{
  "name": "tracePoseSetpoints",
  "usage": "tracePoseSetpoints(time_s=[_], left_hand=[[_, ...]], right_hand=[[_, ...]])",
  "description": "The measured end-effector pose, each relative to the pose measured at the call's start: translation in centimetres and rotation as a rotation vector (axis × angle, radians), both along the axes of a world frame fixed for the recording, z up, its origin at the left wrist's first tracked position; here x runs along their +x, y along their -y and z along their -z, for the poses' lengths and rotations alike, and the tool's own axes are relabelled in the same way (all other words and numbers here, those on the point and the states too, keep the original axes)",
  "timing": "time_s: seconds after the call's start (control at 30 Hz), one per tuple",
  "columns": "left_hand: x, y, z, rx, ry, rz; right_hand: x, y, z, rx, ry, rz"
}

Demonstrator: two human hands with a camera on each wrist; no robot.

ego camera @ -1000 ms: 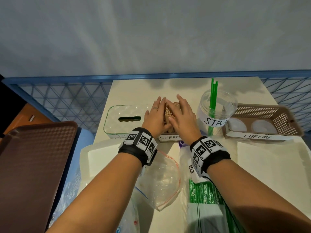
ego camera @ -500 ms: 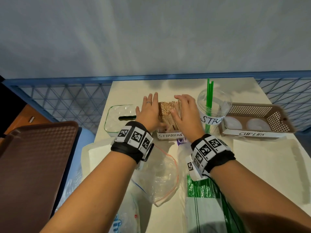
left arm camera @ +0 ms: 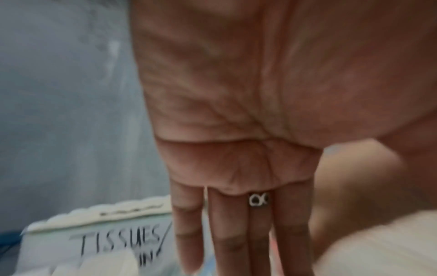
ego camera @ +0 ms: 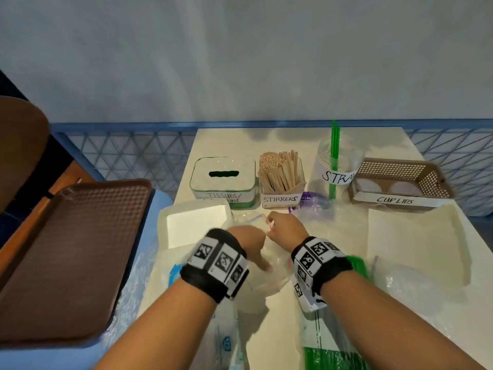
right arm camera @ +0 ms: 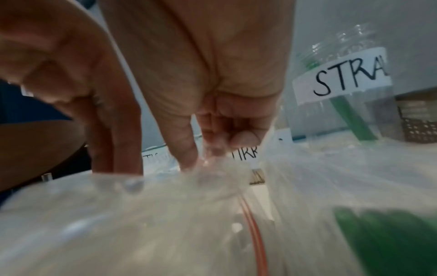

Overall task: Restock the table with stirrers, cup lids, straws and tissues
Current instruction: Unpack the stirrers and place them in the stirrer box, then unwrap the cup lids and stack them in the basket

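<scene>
Both hands at an empty clear bag on the counter.

The right hand pinches the clear bag near its red zip edge; the left hand lies on the bag with straight fingers, gripping nothing. Behind them stand the tissue box, the box of stirrers — packed full — the straw cup and the lid basket.
</scene>
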State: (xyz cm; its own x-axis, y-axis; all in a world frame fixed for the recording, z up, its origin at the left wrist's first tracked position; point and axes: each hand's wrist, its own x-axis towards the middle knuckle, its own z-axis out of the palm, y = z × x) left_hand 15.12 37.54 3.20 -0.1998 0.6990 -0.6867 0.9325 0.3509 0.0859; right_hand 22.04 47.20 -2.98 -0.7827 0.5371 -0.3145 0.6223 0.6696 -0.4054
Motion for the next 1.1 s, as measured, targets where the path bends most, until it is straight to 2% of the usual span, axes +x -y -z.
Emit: tracePoseSetpoints(time_s=[0.07, 0.17, 0.27, 0.37, 0.43, 0.5, 0.57, 0.63, 0.7, 0.77, 0.83, 0.9, 0.97, 1.1], left_hand=[[1.3, 1.5, 1.5, -0.010, 0.009, -0.025], [2.6, 3.3, 2.0, 0.106, -0.017, -0.051], [3.0, 4.0, 2.2, 0.313, 0.003, -0.149], [2.8, 4.2, 1.9, 0.553, 0.037, -0.240], [2.4, 4.2, 1.2, 0.700, 0.191, -0.419], [2.0, 4.3, 0.2, 0.866, 0.367, -0.655], [1.3, 4.3, -0.8, 1.012, 0.542, -0.843], [1.0, 4.4, -1.8, 1.095, 0.731, -0.919], [0.6, 4.5, -2.3, 1.122, 0.877, -0.922], [0.4, 4.4, -2.5, 1.123, 0.964, -0.933], [0.6, 4.4, -2.3, 1.076, 1.020, -0.952], [1.0, 4.3, -2.0, 1.023, 1.006, -0.909], [1.2, 4.5, -2.0, 1.033, 0.918, -0.892], [-1.1, 5.5, -2.2, 1.164, 0.725, -0.958]], right_hand=[[0.3, 0.3, -0.3, -0.073, -0.130, 0.087], [0.5, 0.3, -2.1, -0.302, -0.363, 0.283], [1.1, 0.5, -4.7, -0.647, -0.584, 0.452], [1.8, 1.2, -7.2, -0.876, -0.739, 0.462], [2.2, 1.7, -8.2, -0.790, -0.819, 0.416], [3.3, 2.2, -9.0, -0.592, -0.873, 0.371], [4.5, 2.5, -9.1, -0.508, -0.854, 0.275], [5.4, 3.0, -8.7, -0.522, -0.739, 0.127], [5.6, 3.7, -8.0, -0.412, -0.660, 0.023], [5.3, 4.2, -7.8, -0.284, -0.734, 0.066], [5.0, 4.5, -8.1, -0.224, -0.856, 0.178], [4.9, 4.3, -8.4, -0.178, -0.935, 0.254], [5.0, 4.0, -8.6, -0.166, -1.002, 0.303], [5.8, 3.0, -9.5, -0.162, -1.089, 0.417]])
